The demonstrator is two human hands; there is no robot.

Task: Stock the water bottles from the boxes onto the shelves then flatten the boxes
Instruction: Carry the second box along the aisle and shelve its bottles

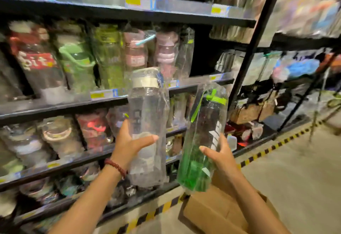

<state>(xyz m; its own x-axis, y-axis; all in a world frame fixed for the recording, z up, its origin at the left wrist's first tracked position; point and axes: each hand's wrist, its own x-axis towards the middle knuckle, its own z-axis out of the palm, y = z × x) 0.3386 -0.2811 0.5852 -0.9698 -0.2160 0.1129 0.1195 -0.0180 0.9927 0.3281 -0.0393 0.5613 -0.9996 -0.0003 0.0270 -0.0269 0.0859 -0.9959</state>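
Cardboard box (217, 213) beneath 2 plastic-wrapped bottles (147, 123)

The middle shelf (118, 102) was packed with wrapped bottles (77, 62) from its left end to past the centre; a dark gap (200, 53) stood open at its right end, beside the black upright (252, 45); the shelves below (60, 165) were crowded along their front edges; a clear bottle (147, 123) and a green bottle (203, 141), each held up, stood before that gap; a cardboard box (221, 213) sat on the floor (295, 178) against the bottom shelf's right corner; the floor to the right lay open.
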